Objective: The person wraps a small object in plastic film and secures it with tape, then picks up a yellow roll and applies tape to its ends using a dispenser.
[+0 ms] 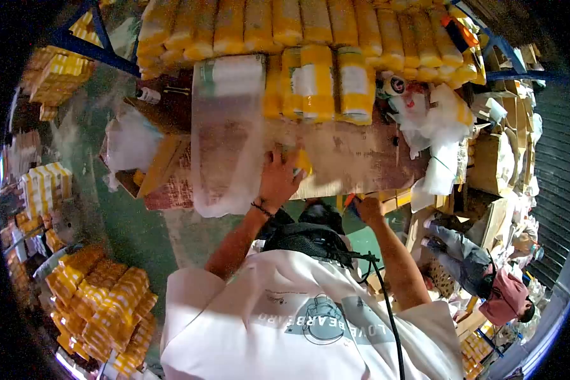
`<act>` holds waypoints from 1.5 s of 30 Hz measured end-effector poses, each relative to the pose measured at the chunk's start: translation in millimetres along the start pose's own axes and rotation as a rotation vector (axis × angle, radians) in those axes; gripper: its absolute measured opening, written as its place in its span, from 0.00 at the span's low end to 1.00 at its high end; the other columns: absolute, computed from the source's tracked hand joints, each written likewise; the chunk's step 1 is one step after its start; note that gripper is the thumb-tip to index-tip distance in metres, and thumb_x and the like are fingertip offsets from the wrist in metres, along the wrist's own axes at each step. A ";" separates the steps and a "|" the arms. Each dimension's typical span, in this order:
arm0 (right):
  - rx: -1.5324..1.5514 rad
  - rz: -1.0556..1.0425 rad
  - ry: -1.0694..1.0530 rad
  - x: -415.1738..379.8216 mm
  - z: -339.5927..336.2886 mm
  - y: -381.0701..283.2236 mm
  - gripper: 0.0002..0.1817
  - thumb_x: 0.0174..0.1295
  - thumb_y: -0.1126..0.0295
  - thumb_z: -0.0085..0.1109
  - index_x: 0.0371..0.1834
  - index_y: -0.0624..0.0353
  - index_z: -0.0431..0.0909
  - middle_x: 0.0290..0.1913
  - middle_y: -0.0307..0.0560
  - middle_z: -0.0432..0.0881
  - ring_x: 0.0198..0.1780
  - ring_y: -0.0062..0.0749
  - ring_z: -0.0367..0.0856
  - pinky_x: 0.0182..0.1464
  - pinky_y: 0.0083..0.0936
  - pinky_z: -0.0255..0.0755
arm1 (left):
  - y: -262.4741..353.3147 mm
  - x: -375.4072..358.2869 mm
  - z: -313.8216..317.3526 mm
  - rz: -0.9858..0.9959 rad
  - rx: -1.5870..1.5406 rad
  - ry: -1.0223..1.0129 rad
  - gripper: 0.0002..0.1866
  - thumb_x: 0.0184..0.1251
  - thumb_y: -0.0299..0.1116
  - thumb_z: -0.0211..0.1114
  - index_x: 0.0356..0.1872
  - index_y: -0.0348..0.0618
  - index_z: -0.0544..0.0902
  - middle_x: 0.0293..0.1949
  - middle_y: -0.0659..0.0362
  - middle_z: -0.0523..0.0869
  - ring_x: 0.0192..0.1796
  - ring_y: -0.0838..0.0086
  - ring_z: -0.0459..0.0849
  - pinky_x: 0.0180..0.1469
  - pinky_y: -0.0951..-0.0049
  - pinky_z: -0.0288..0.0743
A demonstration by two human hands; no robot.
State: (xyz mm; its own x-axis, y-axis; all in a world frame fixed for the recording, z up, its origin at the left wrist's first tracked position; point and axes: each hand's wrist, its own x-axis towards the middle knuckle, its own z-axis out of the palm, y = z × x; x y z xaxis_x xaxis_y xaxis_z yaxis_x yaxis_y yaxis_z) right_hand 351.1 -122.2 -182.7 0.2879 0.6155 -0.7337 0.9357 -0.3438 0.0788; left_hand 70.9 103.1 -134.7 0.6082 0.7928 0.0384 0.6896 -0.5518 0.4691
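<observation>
My left hand (280, 180) is over the front part of the wooden table (361, 149), beside the right edge of a long translucent plastic bag (225, 145). A small yellow piece (304, 162) shows at its fingertips; whether the fingers grip it is unclear. At the table's front edge, my right hand (366, 208) is closed around a thin orange and dark object (349, 201), partly hidden by the fingers. Yellow wrapped packs (311, 82) lie just beyond the bag's right side.
Rows of yellow packs (259, 25) line the table's back. A cardboard box (158, 166) holding clear plastic sits at left, crumpled plastic bags (440, 120) at right. Stacked packs (101, 297) stand at lower left. Another person (506, 291) is at far right.
</observation>
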 end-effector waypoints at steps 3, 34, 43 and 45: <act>-0.179 0.028 0.049 -3.2 -17.9 10.6 0.23 0.77 0.52 0.41 0.43 0.54 0.86 0.34 0.46 0.88 0.36 0.42 0.88 0.35 0.38 0.81 | 12.3 6.5 -23.3 0.094 -0.025 -0.075 0.31 0.62 0.45 0.68 0.69 0.61 0.73 0.63 0.38 0.70 0.62 0.37 0.69 0.62 0.39 0.68; 0.408 0.224 0.514 121.7 -7.1 0.3 0.21 0.67 0.54 0.63 0.42 0.63 0.72 0.45 0.63 0.82 0.36 0.54 0.84 0.39 0.46 0.78 | 22.4 -41.9 17.9 -0.377 -0.594 0.093 0.44 0.60 0.48 0.73 0.74 0.39 0.65 0.61 0.44 0.79 0.64 0.50 0.77 0.67 0.55 0.70; 1.533 -0.122 -0.202 135.3 -79.8 -37.8 0.28 0.66 0.48 0.64 0.55 0.64 0.77 0.49 0.51 0.83 0.46 0.40 0.85 0.47 0.36 0.80 | 33.8 -41.4 29.6 -0.342 -1.064 0.157 0.43 0.63 0.37 0.74 0.77 0.42 0.61 0.66 0.53 0.76 0.69 0.66 0.72 0.70 0.63 0.67; 1.679 -0.241 -0.372 110.6 -105.4 -65.3 0.26 0.66 0.50 0.65 0.54 0.64 0.78 0.48 0.50 0.83 0.47 0.38 0.84 0.49 0.35 0.79 | 32.0 -37.0 31.6 -0.330 -1.147 0.156 0.43 0.64 0.35 0.73 0.78 0.43 0.60 0.66 0.53 0.75 0.70 0.66 0.71 0.71 0.63 0.66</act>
State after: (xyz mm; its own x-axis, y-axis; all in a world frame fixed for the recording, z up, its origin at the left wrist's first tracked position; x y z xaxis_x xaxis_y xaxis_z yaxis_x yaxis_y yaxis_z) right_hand 343.3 43.1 -197.8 -0.0992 0.6596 -0.7450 -0.3359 -0.7269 -0.5989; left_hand 83.0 47.9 -149.1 0.3592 0.9191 -0.1620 0.0038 0.1722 0.9851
